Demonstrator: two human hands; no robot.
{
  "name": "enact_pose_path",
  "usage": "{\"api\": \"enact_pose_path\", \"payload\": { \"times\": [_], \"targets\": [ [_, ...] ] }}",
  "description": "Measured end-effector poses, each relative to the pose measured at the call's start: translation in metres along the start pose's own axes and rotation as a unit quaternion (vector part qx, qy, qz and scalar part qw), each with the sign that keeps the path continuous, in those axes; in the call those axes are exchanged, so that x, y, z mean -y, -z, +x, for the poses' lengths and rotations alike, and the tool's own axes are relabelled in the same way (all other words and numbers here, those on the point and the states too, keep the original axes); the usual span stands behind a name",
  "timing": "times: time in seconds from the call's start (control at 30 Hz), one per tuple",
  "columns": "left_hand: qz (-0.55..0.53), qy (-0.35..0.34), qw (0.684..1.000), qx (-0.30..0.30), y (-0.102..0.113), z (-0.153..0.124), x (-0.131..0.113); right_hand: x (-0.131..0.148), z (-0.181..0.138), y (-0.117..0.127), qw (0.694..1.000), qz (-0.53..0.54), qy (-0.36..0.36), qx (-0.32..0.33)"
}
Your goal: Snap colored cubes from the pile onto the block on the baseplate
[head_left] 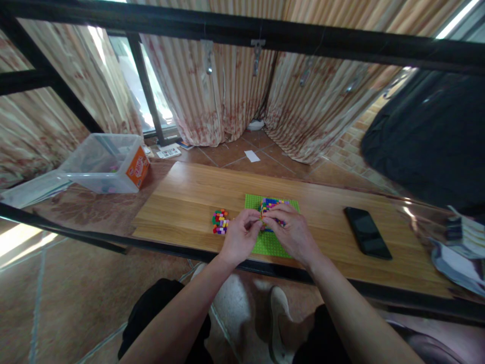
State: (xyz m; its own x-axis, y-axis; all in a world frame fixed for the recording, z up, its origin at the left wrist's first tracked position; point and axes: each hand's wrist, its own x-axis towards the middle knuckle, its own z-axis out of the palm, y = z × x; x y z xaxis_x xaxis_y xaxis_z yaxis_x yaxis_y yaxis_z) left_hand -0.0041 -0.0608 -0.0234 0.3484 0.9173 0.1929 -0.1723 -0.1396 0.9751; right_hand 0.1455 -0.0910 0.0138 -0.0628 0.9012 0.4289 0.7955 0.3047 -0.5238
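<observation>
A green studded baseplate (271, 246) lies on the wooden board, with a block of multicoloured building bricks (270, 202) built up on it. My left hand (242, 233) and my right hand (291, 231) come together at the left side of this build, their thumbs and index fingers pinched. Between the fingertips shows a small yellowish bit, apparently a building brick, mostly covered by the fingers. My right hand also hides much of the build. To the left of my left hand, a cluster of loose coloured bricks (220, 222) rests on the board.
The wooden board (182, 202) sits on a dark-framed table. A black phone (367, 232) lies to the right, near plastic packaging (460, 263). At the left stands a clear plastic bin (102, 164) with an orange label. A dark metal bar (227, 28) crosses above, before curtains (242, 91).
</observation>
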Motion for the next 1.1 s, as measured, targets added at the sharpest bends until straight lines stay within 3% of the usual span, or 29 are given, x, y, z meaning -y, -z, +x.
{"api": "enact_pose_path", "payload": {
  "times": [0.27, 0.47, 0.6, 0.73, 1.1],
  "targets": [
    [-0.027, 0.029, 0.998, -0.038, -0.005, -0.001, 0.005, 0.006, -0.003, -0.004, 0.991, -0.109, 0.045, -0.057],
    [-0.017, 0.032, 0.998, -0.049, -0.002, 0.000, 0.012, -0.017, -0.004, 0.029, 0.995, -0.076, 0.007, -0.065],
    [0.035, 0.024, 0.997, -0.059, 0.004, 0.002, 0.013, -0.033, -0.008, 0.047, 0.998, -0.063, -0.013, -0.010],
    [0.067, 0.012, 0.996, -0.065, 0.007, 0.004, 0.011, -0.035, -0.011, 0.046, 0.998, -0.048, -0.016, 0.043],
    [0.092, 0.002, 0.994, -0.055, 0.007, 0.003, 0.009, -0.035, -0.007, 0.035, 0.995, -0.071, -0.009, 0.071]
  ]
}}
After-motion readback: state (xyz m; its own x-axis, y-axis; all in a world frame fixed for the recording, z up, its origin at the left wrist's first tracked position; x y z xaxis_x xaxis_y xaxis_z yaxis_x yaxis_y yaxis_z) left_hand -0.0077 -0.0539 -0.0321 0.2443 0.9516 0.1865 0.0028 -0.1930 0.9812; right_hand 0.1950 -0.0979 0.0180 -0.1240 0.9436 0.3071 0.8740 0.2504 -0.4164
